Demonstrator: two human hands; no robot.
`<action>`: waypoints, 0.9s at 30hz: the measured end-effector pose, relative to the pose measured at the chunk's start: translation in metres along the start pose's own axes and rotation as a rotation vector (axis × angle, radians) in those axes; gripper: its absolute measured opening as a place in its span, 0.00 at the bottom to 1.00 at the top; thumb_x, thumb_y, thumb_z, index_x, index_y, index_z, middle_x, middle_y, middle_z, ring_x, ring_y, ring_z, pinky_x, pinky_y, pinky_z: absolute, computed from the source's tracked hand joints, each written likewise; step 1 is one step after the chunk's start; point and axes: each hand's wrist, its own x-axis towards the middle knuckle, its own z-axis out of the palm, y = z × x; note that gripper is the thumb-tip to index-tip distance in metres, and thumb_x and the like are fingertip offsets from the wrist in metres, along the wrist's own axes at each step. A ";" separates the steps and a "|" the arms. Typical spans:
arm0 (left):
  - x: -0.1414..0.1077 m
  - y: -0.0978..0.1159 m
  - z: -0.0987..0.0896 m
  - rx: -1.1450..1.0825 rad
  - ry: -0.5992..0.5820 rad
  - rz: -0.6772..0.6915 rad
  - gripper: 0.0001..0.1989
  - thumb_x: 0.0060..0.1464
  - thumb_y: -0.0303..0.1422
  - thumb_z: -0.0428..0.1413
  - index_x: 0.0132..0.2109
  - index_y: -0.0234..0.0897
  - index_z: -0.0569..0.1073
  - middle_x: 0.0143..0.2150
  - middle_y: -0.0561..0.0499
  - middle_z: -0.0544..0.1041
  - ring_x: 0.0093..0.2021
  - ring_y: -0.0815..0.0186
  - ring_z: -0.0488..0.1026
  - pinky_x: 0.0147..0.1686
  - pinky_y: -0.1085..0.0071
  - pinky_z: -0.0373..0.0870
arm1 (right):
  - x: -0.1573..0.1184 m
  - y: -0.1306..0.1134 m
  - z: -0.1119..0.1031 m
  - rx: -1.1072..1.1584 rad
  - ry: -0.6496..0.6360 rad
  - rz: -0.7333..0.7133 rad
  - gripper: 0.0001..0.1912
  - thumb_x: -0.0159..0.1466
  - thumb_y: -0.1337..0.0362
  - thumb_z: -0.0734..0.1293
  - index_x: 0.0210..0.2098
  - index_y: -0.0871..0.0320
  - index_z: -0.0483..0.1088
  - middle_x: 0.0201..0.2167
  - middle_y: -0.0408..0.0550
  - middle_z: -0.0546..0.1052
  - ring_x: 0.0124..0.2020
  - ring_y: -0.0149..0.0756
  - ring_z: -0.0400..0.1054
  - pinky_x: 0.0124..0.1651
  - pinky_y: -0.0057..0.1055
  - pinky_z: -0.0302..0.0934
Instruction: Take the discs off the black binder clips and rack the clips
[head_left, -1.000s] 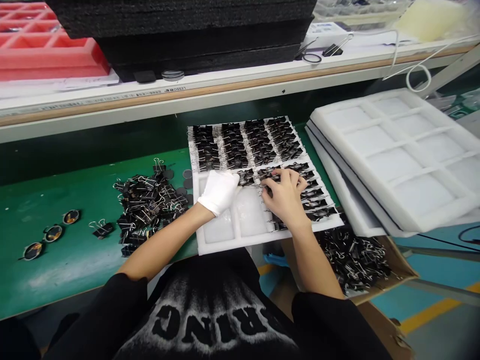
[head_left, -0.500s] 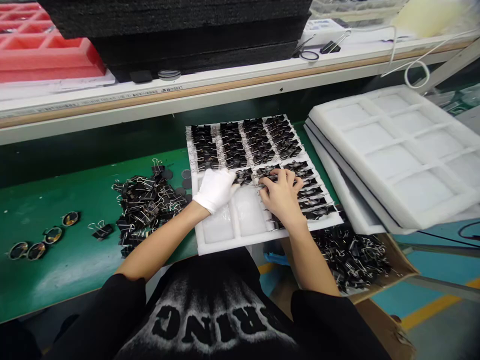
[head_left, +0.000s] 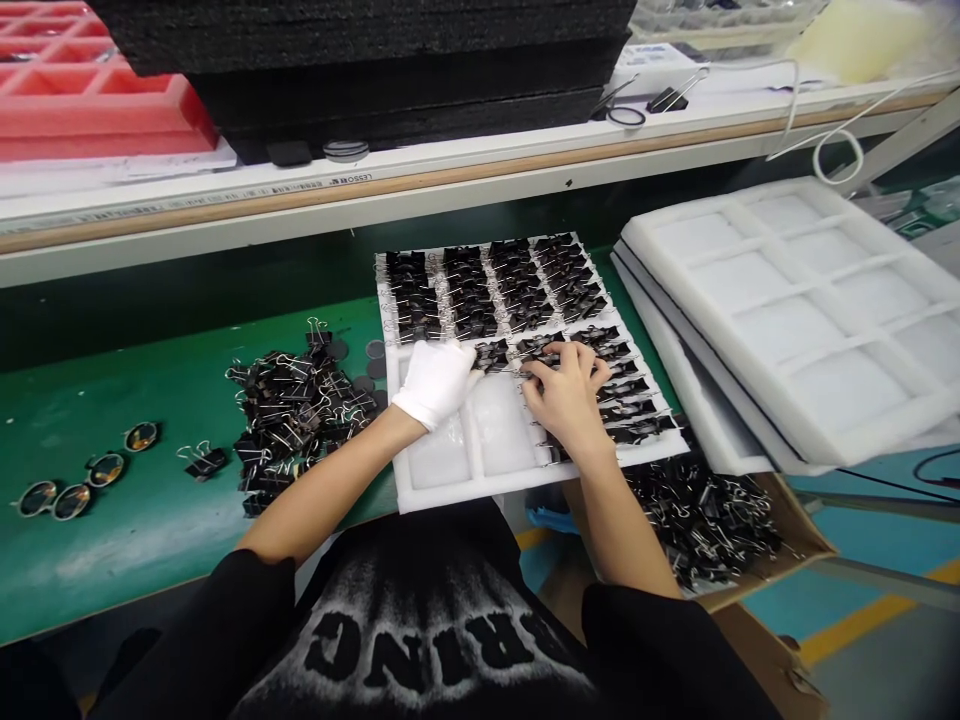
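Note:
A white foam tray lies in front of me, its compartments lined with rows of black binder clips. My left hand, in a white glove, is closed at the left end of a binder clip in the front half of the tray. Its fingertips are partly hidden by the glove. Bare, my right hand has its fingers curled down on a binder clip in the column to the right. The palm covers some of the clips below it.
Loose binder clips are heaped on the green table to the left, near several round lenses. White foam trays are stacked at right, above a cardboard box of clips. Black foam stands on the shelf.
The whole view has shifted slightly. Both hands stay at nearly the same spots on the tray, and no clip has visibly moved.

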 end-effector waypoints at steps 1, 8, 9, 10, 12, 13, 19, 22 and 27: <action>0.001 0.002 0.001 0.004 0.001 0.007 0.17 0.70 0.42 0.50 0.51 0.34 0.75 0.46 0.38 0.79 0.47 0.49 0.78 0.44 0.57 0.65 | 0.000 0.000 0.001 0.002 0.007 -0.005 0.14 0.66 0.67 0.64 0.41 0.53 0.83 0.56 0.59 0.69 0.62 0.57 0.54 0.59 0.54 0.45; 0.007 0.008 0.002 -0.042 0.000 -0.014 0.17 0.70 0.41 0.50 0.50 0.32 0.76 0.45 0.37 0.79 0.48 0.48 0.78 0.45 0.56 0.64 | -0.002 0.002 0.003 0.026 0.039 -0.019 0.15 0.66 0.67 0.64 0.42 0.53 0.84 0.55 0.58 0.72 0.63 0.56 0.55 0.59 0.54 0.45; 0.007 0.008 0.003 -0.051 0.004 -0.021 0.17 0.70 0.42 0.50 0.50 0.33 0.76 0.45 0.37 0.79 0.47 0.48 0.78 0.44 0.57 0.64 | -0.003 0.001 0.003 0.027 0.039 -0.015 0.15 0.66 0.67 0.64 0.42 0.53 0.84 0.55 0.58 0.72 0.63 0.56 0.55 0.59 0.54 0.45; 0.008 0.008 0.003 -0.056 0.008 -0.027 0.17 0.70 0.42 0.50 0.50 0.33 0.76 0.45 0.37 0.80 0.47 0.49 0.78 0.44 0.57 0.64 | -0.003 0.001 0.003 0.027 0.041 -0.014 0.15 0.66 0.67 0.64 0.42 0.53 0.84 0.55 0.58 0.73 0.63 0.56 0.55 0.59 0.54 0.46; 0.008 0.008 0.005 -0.057 0.016 -0.034 0.17 0.70 0.42 0.50 0.50 0.33 0.76 0.45 0.37 0.80 0.47 0.49 0.78 0.44 0.58 0.63 | -0.002 0.000 0.003 0.025 0.056 -0.016 0.15 0.66 0.67 0.64 0.41 0.53 0.84 0.55 0.57 0.74 0.63 0.56 0.56 0.60 0.54 0.46; 0.009 0.008 0.007 -0.053 0.019 -0.033 0.17 0.70 0.42 0.50 0.50 0.33 0.76 0.45 0.37 0.79 0.47 0.49 0.78 0.44 0.58 0.63 | -0.002 0.000 0.003 0.024 0.068 -0.023 0.14 0.66 0.67 0.64 0.40 0.54 0.84 0.55 0.57 0.74 0.63 0.56 0.57 0.60 0.54 0.46; 0.011 0.014 0.015 -0.015 0.031 0.055 0.18 0.72 0.41 0.47 0.49 0.32 0.75 0.45 0.35 0.78 0.48 0.47 0.77 0.46 0.55 0.62 | 0.000 0.001 0.004 0.025 0.194 -0.059 0.14 0.65 0.71 0.64 0.29 0.56 0.80 0.56 0.55 0.77 0.63 0.53 0.63 0.62 0.53 0.46; 0.005 0.012 0.015 -0.026 0.035 0.083 0.18 0.73 0.40 0.46 0.51 0.30 0.74 0.46 0.35 0.79 0.49 0.47 0.76 0.49 0.54 0.61 | -0.001 0.001 0.003 0.052 0.200 -0.045 0.14 0.65 0.71 0.63 0.39 0.56 0.81 0.57 0.55 0.77 0.64 0.52 0.63 0.62 0.51 0.46; -0.028 -0.015 0.006 -0.087 0.152 0.035 0.25 0.71 0.42 0.51 0.67 0.33 0.65 0.56 0.37 0.78 0.56 0.49 0.75 0.52 0.57 0.63 | -0.002 -0.009 -0.006 0.010 0.051 -0.089 0.23 0.68 0.70 0.60 0.58 0.52 0.75 0.63 0.59 0.72 0.66 0.55 0.58 0.60 0.52 0.46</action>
